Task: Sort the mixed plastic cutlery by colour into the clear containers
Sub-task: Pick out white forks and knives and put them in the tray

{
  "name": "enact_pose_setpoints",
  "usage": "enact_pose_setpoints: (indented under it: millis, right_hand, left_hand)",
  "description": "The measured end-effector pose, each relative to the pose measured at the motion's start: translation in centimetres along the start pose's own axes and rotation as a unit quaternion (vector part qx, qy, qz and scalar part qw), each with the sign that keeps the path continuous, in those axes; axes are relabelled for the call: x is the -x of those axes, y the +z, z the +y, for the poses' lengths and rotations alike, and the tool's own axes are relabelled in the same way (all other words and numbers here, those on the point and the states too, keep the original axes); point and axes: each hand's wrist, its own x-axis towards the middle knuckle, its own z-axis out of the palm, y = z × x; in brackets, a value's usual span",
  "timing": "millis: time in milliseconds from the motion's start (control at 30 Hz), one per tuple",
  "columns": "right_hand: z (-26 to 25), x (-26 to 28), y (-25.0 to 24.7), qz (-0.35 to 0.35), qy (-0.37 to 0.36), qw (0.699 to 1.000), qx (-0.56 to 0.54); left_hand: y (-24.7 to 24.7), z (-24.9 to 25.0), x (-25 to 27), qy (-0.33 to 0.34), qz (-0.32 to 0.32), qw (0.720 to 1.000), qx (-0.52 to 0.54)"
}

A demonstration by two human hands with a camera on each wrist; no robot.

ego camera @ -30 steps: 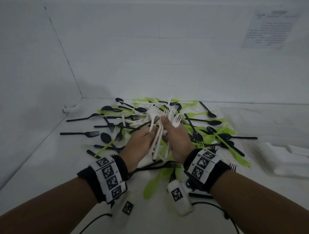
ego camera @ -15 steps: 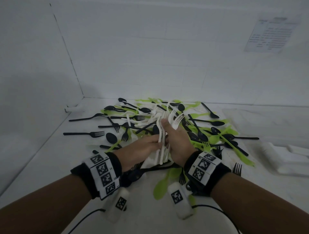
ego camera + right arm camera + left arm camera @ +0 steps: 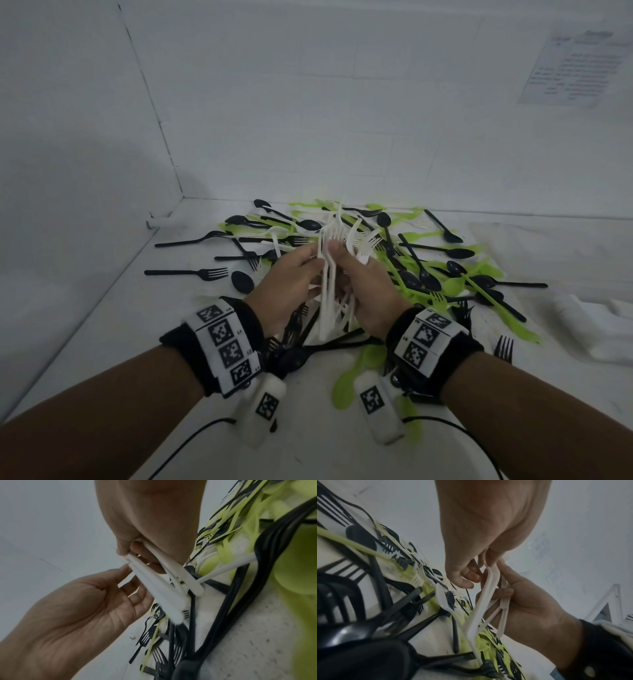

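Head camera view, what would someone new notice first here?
First, the bunch of white forks held upright at centre, gripped by the right hand, with the left hand against it. Behind and around the hands sprawls a tangled pile of black and lime-green cutlery on the white table.

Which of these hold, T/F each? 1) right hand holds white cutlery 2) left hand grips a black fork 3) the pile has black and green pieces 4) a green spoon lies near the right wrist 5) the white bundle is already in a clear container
1) The right hand holds the white cutlery bundle. True.
2) The left hand grips a black fork. False: its fingers are at the white bundle; no black piece is in it.
3) The pile has black and green pieces. True.
4) A green spoon lies near the right wrist. True.
5) The white bundle is already in a clear container. False: it is held above the pile.
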Motion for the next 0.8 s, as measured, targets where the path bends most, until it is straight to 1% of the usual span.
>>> enact_pose_setpoints:
  millis: [67,233,333,433,567,600,667,800]
  right_hand:
    - [-0.2,-0.1,0.1,0.006,-0.006,1.000,0.003]
    - [-0.7,-0.2,-0.7,0.000,-0.016,1.000,0.001]
    - [-1.1,-0.4,-2.2,-0.011,-0.028,0.999,0.033]
    - [-1.3,-0.3,-3.6,-0.038,-0.023,0.998,0.054]
    - [-1.1,-0.3,-4.3,-0.048,-0.008,0.998,0.028]
    - [-1.1,-0.3,-4.3,-0.045,-0.005,0.999,0.028]
    - [-1.3,-0.1,-4.3,-0.048,-0.007,0.998,0.034]
    - [-1.3,0.2,-4.3,-0.083,0.003,0.996,0.036]
  left_hand:
    - [0.4,0.0,-0.1,0.008,0.008,0.999,0.031]
    - [1.7,-0.7,-0.5,0.044,0.053,0.994,0.088]
    - [2.6,-0.6,-1.1,0.031,0.057,0.990,0.124]
    - [3.0,-0.5,-1.5,0.008,0.037,0.990,0.136]
    - [4.3,-0.4,-1.1,0.027,-0.012,0.995,0.097]
    - [4.6,-0.6,-1.1,0.031,-0.007,0.996,0.088]
    - [5.1,-1.0,-1.2,0.031,0.022,0.996,0.080]
    - [6.0,-0.9,-1.5,0.031,0.090,0.991,0.093]
